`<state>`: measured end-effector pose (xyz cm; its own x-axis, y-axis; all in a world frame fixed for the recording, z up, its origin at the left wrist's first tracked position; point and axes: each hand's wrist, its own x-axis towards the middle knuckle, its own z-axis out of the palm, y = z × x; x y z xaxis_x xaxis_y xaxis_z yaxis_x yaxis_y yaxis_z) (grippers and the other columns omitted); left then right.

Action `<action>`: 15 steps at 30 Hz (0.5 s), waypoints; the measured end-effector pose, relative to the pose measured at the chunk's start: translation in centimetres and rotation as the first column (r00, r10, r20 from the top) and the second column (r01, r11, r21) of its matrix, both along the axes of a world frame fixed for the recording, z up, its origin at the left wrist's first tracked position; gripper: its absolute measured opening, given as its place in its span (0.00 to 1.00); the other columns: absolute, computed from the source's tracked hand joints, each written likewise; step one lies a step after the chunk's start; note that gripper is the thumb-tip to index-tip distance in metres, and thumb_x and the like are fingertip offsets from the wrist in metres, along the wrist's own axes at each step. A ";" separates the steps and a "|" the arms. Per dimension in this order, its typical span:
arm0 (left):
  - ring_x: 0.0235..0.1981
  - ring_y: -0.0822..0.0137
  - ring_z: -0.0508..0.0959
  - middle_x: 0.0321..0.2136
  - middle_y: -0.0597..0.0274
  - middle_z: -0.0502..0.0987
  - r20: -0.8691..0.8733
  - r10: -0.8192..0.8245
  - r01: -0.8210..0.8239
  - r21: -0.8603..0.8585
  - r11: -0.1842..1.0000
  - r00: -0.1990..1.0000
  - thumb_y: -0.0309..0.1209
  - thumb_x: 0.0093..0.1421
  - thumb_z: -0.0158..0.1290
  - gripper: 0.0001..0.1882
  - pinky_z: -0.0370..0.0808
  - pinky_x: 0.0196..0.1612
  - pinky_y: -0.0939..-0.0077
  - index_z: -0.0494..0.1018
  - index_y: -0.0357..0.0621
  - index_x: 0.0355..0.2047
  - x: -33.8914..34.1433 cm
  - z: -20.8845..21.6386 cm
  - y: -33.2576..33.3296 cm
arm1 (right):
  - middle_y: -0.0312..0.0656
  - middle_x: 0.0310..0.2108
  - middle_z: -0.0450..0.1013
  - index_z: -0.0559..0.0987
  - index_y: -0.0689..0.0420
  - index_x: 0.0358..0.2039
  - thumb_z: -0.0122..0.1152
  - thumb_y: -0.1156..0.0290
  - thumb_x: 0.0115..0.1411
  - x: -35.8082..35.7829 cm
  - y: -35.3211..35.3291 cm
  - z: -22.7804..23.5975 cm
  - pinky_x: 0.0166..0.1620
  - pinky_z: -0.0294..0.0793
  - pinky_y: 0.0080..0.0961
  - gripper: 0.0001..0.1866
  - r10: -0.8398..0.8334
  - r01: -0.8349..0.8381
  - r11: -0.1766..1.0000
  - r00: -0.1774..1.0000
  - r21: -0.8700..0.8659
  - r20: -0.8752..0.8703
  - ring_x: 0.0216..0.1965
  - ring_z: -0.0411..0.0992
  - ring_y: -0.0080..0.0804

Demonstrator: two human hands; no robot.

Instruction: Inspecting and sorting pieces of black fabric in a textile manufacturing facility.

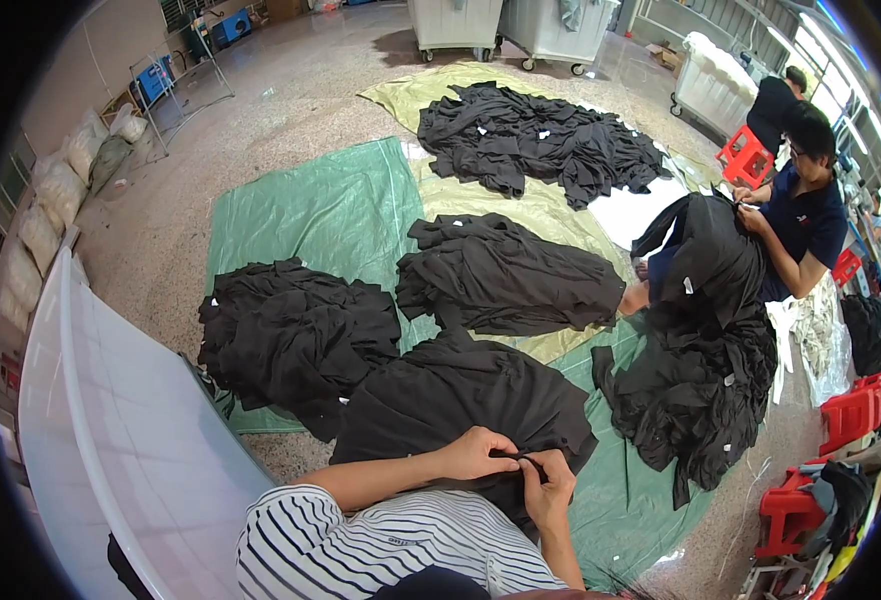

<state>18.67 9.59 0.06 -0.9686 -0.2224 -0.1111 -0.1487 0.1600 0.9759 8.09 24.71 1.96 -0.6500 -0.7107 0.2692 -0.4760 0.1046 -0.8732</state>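
Observation:
Spread over my lap is a black garment [465, 395], its folds reaching away from me. My left hand [477, 453] pinches an edge of the black cloth from the left. Close beside it, my right hand [550, 482] grips the same edge, thumb and fingers pressed together. The two sets of fingertips almost meet; whatever small detail lies between them is too small to make out. One heap of black garments [295, 340] lies to the left, and another black heap [510, 275] lies just beyond the cloth on my lap.
Green sheeting [310, 205] and yellow sheeting [400, 92] cover the floor. At right a co-worker [805, 215] handles black cloth above another heap [695, 400]. A white curved panel [130, 430] stands close on my left. Red stools [790, 510] and wheeled bins [455, 22] stand around.

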 end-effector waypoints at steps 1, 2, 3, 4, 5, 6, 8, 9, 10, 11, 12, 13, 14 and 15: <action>0.33 0.77 0.77 0.30 0.60 0.81 0.000 0.004 -0.004 0.003 1.000 1.000 0.32 0.59 0.60 0.13 0.73 0.37 0.80 0.78 0.34 0.39 0.1 0.0 0.2 | 0.43 0.25 0.74 0.78 0.64 0.28 0.64 0.83 0.50 0.0 0.1 0.0 0.33 0.71 0.24 0.04 -0.007 0.007 1.000 1.000 -0.005 0.028 0.27 0.73 0.33; 0.32 0.76 0.77 0.30 0.59 0.81 0.000 0.031 -0.031 0.012 0.999 1.000 0.31 0.59 0.59 0.13 0.73 0.36 0.79 0.78 0.34 0.39 0.1 -0.1 0.3 | 0.43 0.25 0.74 0.78 0.64 0.28 0.64 0.83 0.50 0.0 0.0 0.0 0.33 0.71 0.24 0.04 -0.004 0.004 1.000 1.000 -0.004 0.027 0.27 0.73 0.33; 0.31 0.76 0.77 0.29 0.58 0.81 0.001 0.058 -0.058 0.022 0.998 0.998 0.30 0.59 0.58 0.12 0.73 0.36 0.79 0.78 0.35 0.39 0.1 -0.1 0.4 | 0.43 0.25 0.74 0.78 0.64 0.28 0.64 0.83 0.50 -0.1 -0.1 0.0 0.34 0.70 0.23 0.04 -0.012 0.012 1.000 0.999 -0.003 0.042 0.27 0.72 0.32; 0.31 0.76 0.77 0.29 0.58 0.81 0.000 0.061 -0.061 0.023 0.998 0.998 0.30 0.59 0.58 0.12 0.73 0.36 0.79 0.78 0.35 0.39 0.0 -0.1 0.6 | 0.43 0.25 0.73 0.78 0.64 0.28 0.64 0.83 0.50 -0.1 -0.1 0.0 0.34 0.70 0.23 0.04 -0.019 0.019 1.000 0.998 -0.002 0.056 0.27 0.71 0.31; 0.29 0.75 0.77 0.27 0.57 0.80 -0.007 0.117 -0.117 0.052 0.992 0.993 0.30 0.58 0.57 0.11 0.73 0.34 0.78 0.78 0.34 0.37 -0.1 -0.2 0.9 | 0.43 0.25 0.73 0.78 0.64 0.28 0.64 0.83 0.50 0.0 -0.1 -0.1 0.34 0.70 0.23 0.04 -0.019 0.019 1.000 0.998 -0.001 0.056 0.27 0.71 0.31; 0.28 0.74 0.78 0.25 0.55 0.80 -0.011 0.174 -0.172 0.081 0.982 0.985 0.29 0.57 0.56 0.11 0.72 0.33 0.78 0.78 0.33 0.36 -0.1 -0.2 1.2 | 0.41 0.24 0.73 0.78 0.64 0.28 0.63 0.83 0.51 0.1 -0.2 -0.2 0.34 0.69 0.23 0.04 -0.039 0.039 0.999 0.998 0.004 0.059 0.27 0.71 0.29; 0.27 0.73 0.77 0.25 0.55 0.79 -0.036 0.205 -0.202 0.064 0.977 0.978 0.29 0.56 0.55 0.10 0.72 0.33 0.77 0.77 0.33 0.35 0.0 -0.5 1.7 | 0.40 0.24 0.73 0.77 0.65 0.27 0.63 0.82 0.51 0.2 0.0 -0.7 0.34 0.69 0.22 0.03 -0.056 0.056 0.998 0.997 0.010 0.062 0.27 0.70 0.27; 0.27 0.72 0.77 0.25 0.55 0.79 -0.062 0.235 -0.233 0.045 0.971 0.970 0.28 0.56 0.55 0.10 0.72 0.32 0.77 0.76 0.32 0.34 0.0 -0.5 1.9 | 0.36 0.25 0.73 0.78 0.64 0.28 0.63 0.81 0.53 0.0 0.2 -1.3 0.34 0.68 0.20 0.02 -0.071 0.066 0.997 0.982 0.037 0.175 0.27 0.70 0.23; 0.27 0.72 0.77 0.25 0.55 0.79 -0.061 0.237 -0.235 0.047 0.971 0.969 0.28 0.56 0.55 0.10 0.72 0.32 0.77 0.76 0.32 0.34 0.0 -0.5 1.9 | 0.33 0.25 0.74 0.78 0.64 0.28 0.63 0.80 0.55 0.0 0.3 -1.7 0.34 0.68 0.19 0.02 -0.088 0.073 0.995 0.954 0.065 0.286 0.28 0.69 0.20; 0.26 0.72 0.76 0.25 0.55 0.78 -0.087 0.246 -0.241 0.061 0.969 0.965 0.27 0.55 0.55 0.09 0.72 0.32 0.77 0.76 0.32 0.33 0.0 -0.4 2.1 | 0.33 0.25 0.74 0.78 0.64 0.28 0.63 0.80 0.55 0.0 0.3 -1.8 0.34 0.68 0.19 0.02 -0.091 0.074 0.995 0.954 0.067 0.287 0.28 0.69 0.20; 0.26 0.72 0.75 0.24 0.55 0.77 -0.113 0.254 -0.247 0.075 0.966 0.961 0.27 0.55 0.55 0.09 0.71 0.32 0.77 0.75 0.32 0.33 0.0 -0.3 2.2 | 0.31 0.25 0.74 0.79 0.64 0.29 0.62 0.78 0.57 0.1 0.2 -1.9 0.33 0.67 0.17 0.03 -0.078 0.081 0.997 0.813 0.021 0.577 0.28 0.68 0.17; 0.26 0.72 0.75 0.24 0.55 0.77 -0.111 0.252 -0.245 0.077 0.966 0.961 0.27 0.55 0.55 0.09 0.71 0.32 0.77 0.75 0.32 0.33 0.1 -0.3 2.5 | 0.29 0.26 0.73 0.79 0.63 0.30 0.61 0.76 0.60 0.1 0.1 -2.0 0.33 0.66 0.15 0.04 -0.043 0.103 0.994 0.588 -0.022 0.807 0.28 0.67 0.15; 0.26 0.74 0.74 0.24 0.57 0.77 -0.139 0.291 -0.281 0.086 0.956 0.947 0.27 0.55 0.55 0.09 0.70 0.31 0.77 0.75 0.32 0.32 0.1 -0.3 2.6 | 0.28 0.26 0.73 0.80 0.62 0.31 0.61 0.75 0.61 0.0 0.0 -2.5 0.33 0.65 0.13 0.04 -0.009 0.099 0.994 0.531 -0.051 0.848 0.27 0.66 0.14; 0.26 0.76 0.73 0.24 0.60 0.76 -0.167 0.329 -0.317 0.096 0.944 0.930 0.27 0.56 0.55 0.08 0.70 0.31 0.78 0.74 0.32 0.32 0.0 -0.3 2.8 | 0.28 0.26 0.73 0.80 0.62 0.31 0.61 0.75 0.61 0.0 0.1 -2.6 0.33 0.65 0.13 0.04 -0.009 0.101 0.994 0.531 -0.052 0.847 0.27 0.66 0.14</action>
